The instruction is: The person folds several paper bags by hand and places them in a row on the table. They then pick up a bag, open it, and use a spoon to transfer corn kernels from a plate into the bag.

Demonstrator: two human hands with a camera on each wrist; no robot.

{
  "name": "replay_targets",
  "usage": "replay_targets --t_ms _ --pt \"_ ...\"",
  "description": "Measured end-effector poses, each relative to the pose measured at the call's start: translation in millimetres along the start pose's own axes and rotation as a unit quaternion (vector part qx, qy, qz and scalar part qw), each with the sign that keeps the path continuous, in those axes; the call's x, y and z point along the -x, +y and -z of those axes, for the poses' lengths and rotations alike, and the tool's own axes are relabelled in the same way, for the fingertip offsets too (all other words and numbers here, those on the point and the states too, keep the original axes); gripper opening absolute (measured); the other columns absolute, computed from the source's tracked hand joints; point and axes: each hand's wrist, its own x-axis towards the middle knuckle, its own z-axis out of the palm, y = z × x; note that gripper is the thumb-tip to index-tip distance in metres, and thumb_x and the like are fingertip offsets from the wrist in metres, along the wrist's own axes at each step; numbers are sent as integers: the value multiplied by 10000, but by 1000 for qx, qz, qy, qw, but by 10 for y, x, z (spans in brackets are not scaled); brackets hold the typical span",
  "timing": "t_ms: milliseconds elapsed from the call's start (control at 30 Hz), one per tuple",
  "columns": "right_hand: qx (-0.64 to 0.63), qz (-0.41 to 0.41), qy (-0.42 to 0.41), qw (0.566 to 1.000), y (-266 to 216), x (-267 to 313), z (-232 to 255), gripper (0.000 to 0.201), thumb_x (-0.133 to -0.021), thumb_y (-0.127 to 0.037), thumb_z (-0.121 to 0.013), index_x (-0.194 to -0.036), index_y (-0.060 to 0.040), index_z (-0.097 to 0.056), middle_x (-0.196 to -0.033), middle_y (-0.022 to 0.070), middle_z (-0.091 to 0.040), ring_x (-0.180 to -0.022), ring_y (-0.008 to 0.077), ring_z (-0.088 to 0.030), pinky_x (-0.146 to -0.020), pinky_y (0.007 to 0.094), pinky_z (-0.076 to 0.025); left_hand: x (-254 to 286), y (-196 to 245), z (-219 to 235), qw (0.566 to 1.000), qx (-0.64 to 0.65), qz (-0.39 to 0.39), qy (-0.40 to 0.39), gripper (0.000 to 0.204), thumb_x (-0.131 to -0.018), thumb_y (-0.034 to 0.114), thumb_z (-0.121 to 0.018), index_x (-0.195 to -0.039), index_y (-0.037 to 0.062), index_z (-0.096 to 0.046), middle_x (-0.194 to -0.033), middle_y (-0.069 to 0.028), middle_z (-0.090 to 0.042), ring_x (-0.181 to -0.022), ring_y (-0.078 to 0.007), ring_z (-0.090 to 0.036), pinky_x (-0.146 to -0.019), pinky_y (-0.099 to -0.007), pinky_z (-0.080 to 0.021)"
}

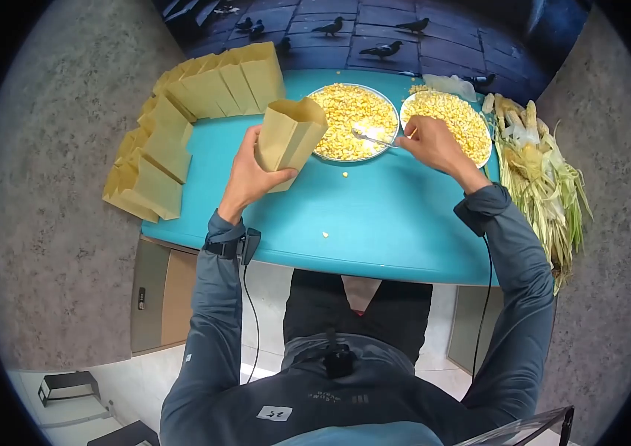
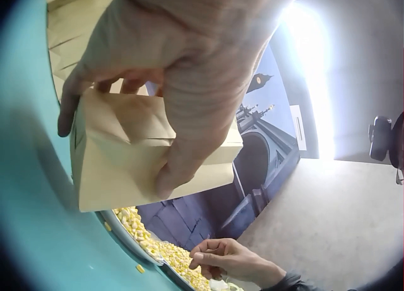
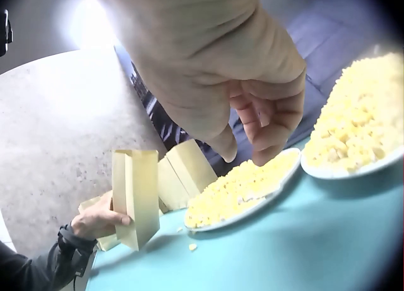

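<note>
My left hand (image 1: pixel 248 177) grips an upright brown paper bag (image 1: pixel 291 137) from the side, thumb across its front. The bag's mouth is open at the top and its inside is hidden. In the left wrist view, the paper bag (image 2: pixel 126 165) sits between the thumb and the other fingers. A metal spoon (image 1: pixel 375 139) lies in the left plate of corn kernels (image 1: pixel 352 108), its handle across the rim. Close to the handle's end is my right hand (image 1: pixel 434 141). Its fingers hang loosely curled in the right wrist view, with a gap between thumb (image 3: pixel 224 146) and forefinger.
A second plate of kernels (image 1: pixel 453 119) stands at the right. Corn cobs with husks (image 1: pixel 538 163) hang over the table's right edge. Several open paper bags (image 1: pixel 219 82) line the back left and left edge. Loose kernels (image 1: pixel 325 235) dot the teal tabletop (image 1: pixel 389 223).
</note>
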Motion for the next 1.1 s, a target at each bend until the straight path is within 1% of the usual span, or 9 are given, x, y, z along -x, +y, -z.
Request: replay_targets --t_ms 167,267,333,467,567,700,800,900,1100 --pt "-16 41 49 998 120 -33 -342 367 -891 -276 -853 -1018 49 -739 -861 227 -771 -761 324 -772 -719 423 -602 3 49 10 999 -29 -18 17 916 -692 196 -998 -1458 70 -512 -1366 -145 -666 -1281 -291 -650 -1085 -430 -537" --pt "-30 -14 7 999 39 -101 -411 350 -894 -271 -852 -1011 40 -740 -847 200 -773 -678 291 -761 -685 413 -601 62 -23 94 999 -5 6 32 922 -691 222 -1001 -1457 57 -514 -1356 -146 -667 -1275 -292 -650 -1081 -433 -535" --pt "-61 -47 4 997 22 -127 -452 315 -877 -234 -868 -986 46 -771 -845 248 -764 -815 384 -762 -787 483 -597 109 -104 155 999 -2 10 47 925 -689 232 -1003 -1454 51 -515 -1351 -146 -669 -1268 -289 -651 -1081 -430 -533" --pt "-117 -63 8 991 -55 -198 -404 289 -866 -216 -862 -945 49 -778 -828 263 -759 -804 405 -763 -781 491 -603 160 -204 263 997 -16 14 70 904 -699 235 -1002 -1438 35 -521 -1336 -139 -674 -1255 -280 -651 -1082 -418 -525" --pt "-26 -1 73 997 -34 -135 -310 294 -853 -210 -863 -955 52 -777 -854 283 -757 -830 426 -763 -787 498 -604 159 -174 312 998 19 20 61 856 -716 223 -993 -1417 35 -538 -1313 -133 -681 -1244 -269 -653 -1075 -408 -524" --pt "30 35 67 997 63 -157 -390 306 -849 -229 -873 -923 45 -761 -807 226 -754 -785 367 -761 -725 454 -589 148 -189 344 998 -5 22 61 818 -727 210 -985 -1398 35 -552 -1290 -127 -687 -1229 -260 -658 -1060 -407 -532" --pt "-22 -51 15 998 19 -140 -408 242 -891 -172 -868 -919 44 -764 -792 193 -759 -662 260 -769 -644 404 -591 145 -160 342 996 42 26 70 819 -721 208 -989 -1394 39 -556 -1273 -124 -691 -1221 -259 -661 -1052 -411 -538" --pt "-65 -64 -4 996 52 -154 -453 184 -904 -129 -853 -915 34 -771 -771 159 -763 -616 207 -761 -598 364 -582 170 -160 327 997 20 37 66 793 -750 203 -988 -1404 43 -569 -1282 -97 -700 -1224 -232 -664 -1035 -397 -558" --pt "-139 -117 22 983 10 -188 -426 152 -882 -112 -846 -866 21 -773 -777 126 -782 -678 208 -776 -676 357 -609 164 -157 308 997 19 45 59 847 -725 230 -1005 -1420 46 -558 -1300 -112 -696 -1253 -251 -654 -1058 -405 -546"
